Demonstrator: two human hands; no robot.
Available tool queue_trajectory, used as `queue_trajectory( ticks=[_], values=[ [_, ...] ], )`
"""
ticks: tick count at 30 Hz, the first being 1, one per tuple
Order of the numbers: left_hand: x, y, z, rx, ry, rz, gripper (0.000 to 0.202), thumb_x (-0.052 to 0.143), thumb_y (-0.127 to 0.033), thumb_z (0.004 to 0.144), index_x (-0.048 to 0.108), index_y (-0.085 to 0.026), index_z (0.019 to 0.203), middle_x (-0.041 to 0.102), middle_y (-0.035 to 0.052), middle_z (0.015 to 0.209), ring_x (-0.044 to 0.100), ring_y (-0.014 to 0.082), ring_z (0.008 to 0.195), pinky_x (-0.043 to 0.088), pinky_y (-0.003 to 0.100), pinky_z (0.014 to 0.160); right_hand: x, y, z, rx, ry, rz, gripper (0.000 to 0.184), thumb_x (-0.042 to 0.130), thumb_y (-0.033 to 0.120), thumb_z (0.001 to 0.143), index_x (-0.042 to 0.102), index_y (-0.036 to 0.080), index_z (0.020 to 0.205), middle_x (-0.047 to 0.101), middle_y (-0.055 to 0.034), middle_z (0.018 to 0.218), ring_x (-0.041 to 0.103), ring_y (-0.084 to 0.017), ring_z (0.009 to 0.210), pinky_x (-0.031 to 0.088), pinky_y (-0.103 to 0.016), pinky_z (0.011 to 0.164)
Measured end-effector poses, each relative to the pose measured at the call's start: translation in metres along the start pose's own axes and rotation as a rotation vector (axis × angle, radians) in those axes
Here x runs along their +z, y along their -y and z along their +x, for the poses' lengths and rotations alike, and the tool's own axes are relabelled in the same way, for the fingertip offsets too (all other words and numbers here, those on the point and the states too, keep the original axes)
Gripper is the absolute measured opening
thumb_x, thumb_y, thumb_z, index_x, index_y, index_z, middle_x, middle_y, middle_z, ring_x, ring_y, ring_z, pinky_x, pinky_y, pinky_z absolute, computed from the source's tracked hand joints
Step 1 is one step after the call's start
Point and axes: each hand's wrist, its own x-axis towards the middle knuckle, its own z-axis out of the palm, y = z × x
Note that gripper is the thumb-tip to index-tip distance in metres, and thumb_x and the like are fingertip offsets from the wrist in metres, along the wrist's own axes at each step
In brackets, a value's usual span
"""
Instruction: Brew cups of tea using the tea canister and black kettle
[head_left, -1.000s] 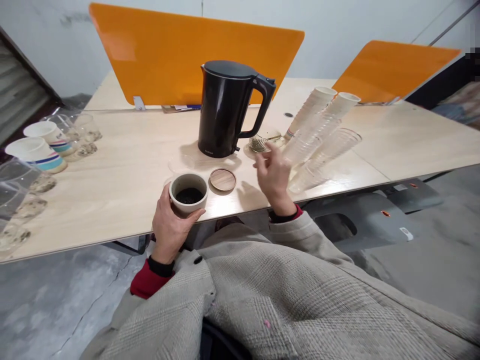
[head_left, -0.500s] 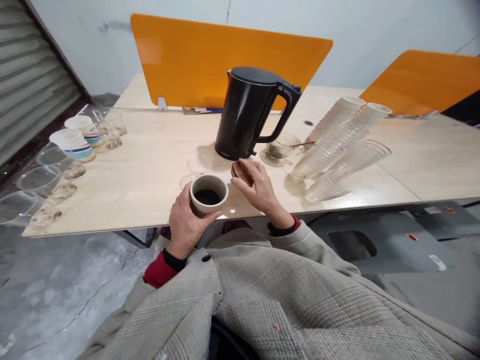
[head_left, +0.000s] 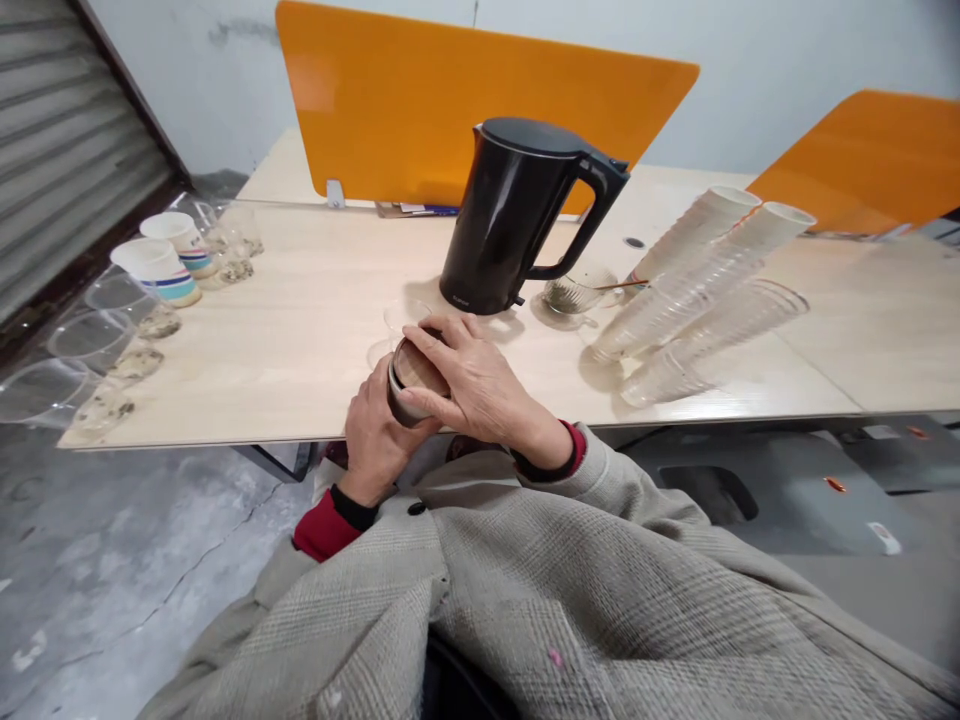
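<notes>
My left hand (head_left: pixel 375 432) is wrapped around a pale ceramic canister (head_left: pixel 397 402) at the table's front edge. Over its mouth my right hand (head_left: pixel 484 385) grips a round wooden lid (head_left: pixel 420 370), fingers across the top and thumb at the near side. The lid looks slightly tilted; whether it sits in the rim is unclear. The canister's dark contents are covered. Just behind stands a clear cup (head_left: pixel 406 315), partly hidden by my hands. A black electric kettle (head_left: pixel 510 215) is beyond it, with a glass cup (head_left: pixel 568 298) of green leaves and a thin stick beside it.
On the right, stacked clear plastic cups (head_left: pixel 712 345) and stacked paper cups (head_left: pixel 686 240) lean at a slant. Along the left edge stand two paper cups (head_left: pixel 154 268) and several clear cups (head_left: pixel 94 340) with dark bits inside. An orange divider (head_left: pixel 390 100) rises behind the kettle.
My right hand has brought the wooden lid leftward from beside the canister onto its mouth, covering the dark contents. My left hand still holds the canister. The view has shifted slightly.
</notes>
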Motion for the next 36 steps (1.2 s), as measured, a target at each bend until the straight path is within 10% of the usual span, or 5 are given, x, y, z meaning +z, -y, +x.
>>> queue_trajectory(
  ticks=[16, 24, 30, 36],
  values=[
    [0.004, -0.002, 0.004, -0.010, 0.003, -0.003, 0.099, 0.087, -0.049, 0.077, 0.038, -0.026, 0.159, 0.060, 0.0178, 0.158, 0.060, 0.0391, 0.146, 0.052, 0.058, 0.120, 0.019, 0.002, -0.002, 0.067, 0.026, 0.071, 0.077, 0.046, 0.070, 0.105, 0.054, 0.015, 0.159, 0.056, -0.0215, 0.155, 0.054, -0.039, 0.134, 0.046, -0.063, 0.119],
    [-0.029, -0.001, 0.007, -0.160, -0.086, -0.219, 0.097, 0.097, -0.052, 0.069, 0.050, -0.027, 0.151, 0.068, 0.0137, 0.148, 0.068, 0.0334, 0.135, 0.060, 0.051, 0.112, 0.009, -0.040, -0.022, 0.227, -0.287, 0.290, 0.075, 0.033, 0.074, 0.108, 0.053, 0.027, 0.162, 0.056, -0.0131, 0.164, 0.049, -0.032, 0.155, 0.037, -0.059, 0.130],
    [-0.068, 0.031, 0.058, -0.189, -0.303, -0.183, 0.088, 0.097, -0.048, 0.070, 0.054, -0.026, 0.143, 0.067, 0.0112, 0.145, 0.067, 0.0303, 0.133, 0.061, 0.046, 0.108, 0.027, -0.085, -0.030, 0.410, -0.171, 0.312, 0.070, 0.039, 0.068, 0.108, 0.068, 0.016, 0.145, 0.070, -0.0187, 0.147, 0.063, -0.036, 0.139, 0.046, -0.057, 0.119],
    [-0.062, 0.060, 0.139, -0.125, -0.263, -0.263, 0.087, 0.100, -0.044, 0.061, 0.058, -0.019, 0.134, 0.069, 0.0124, 0.142, 0.067, 0.0294, 0.129, 0.058, 0.046, 0.111, 0.054, -0.084, -0.029, 0.284, 0.029, 0.198, 0.047, 0.053, 0.043, 0.107, 0.069, 0.012, 0.139, 0.070, -0.0209, 0.144, 0.061, -0.035, 0.133, 0.045, -0.055, 0.117]
  ],
)
